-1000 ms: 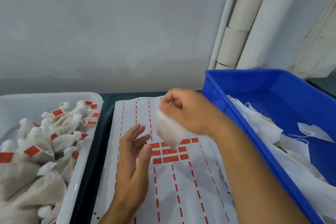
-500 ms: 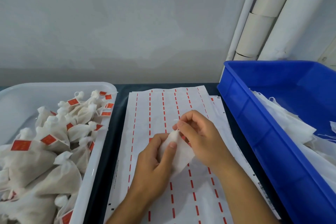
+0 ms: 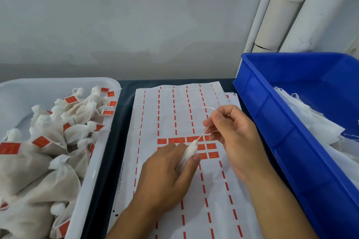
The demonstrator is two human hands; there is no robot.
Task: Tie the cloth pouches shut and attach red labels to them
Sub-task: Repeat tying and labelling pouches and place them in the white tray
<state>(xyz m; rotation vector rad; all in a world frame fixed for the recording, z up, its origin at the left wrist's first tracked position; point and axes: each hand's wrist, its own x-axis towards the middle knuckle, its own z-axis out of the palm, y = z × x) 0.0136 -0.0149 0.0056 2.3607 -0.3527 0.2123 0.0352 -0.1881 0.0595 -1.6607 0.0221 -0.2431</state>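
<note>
White cloth, gathered to a narrow neck, pokes out of the left hand, which is clenched around a small pouch just above the label sheet. The right hand pinches the drawstring and holds it taut, up and away from the pouch mouth. Half a second ago both hands were bunched together over the pouch with its mouth still loose; now they have parted and the string is drawn out, so the mouth looks cinched and the knot is probably next. A few red labels remain on the sheet right under the hands (most of it is already peeled bare). Finished, tagged pouches fill the white tray on the left; limp, empty-looking ones wait in the blue bin on the right.
</note>
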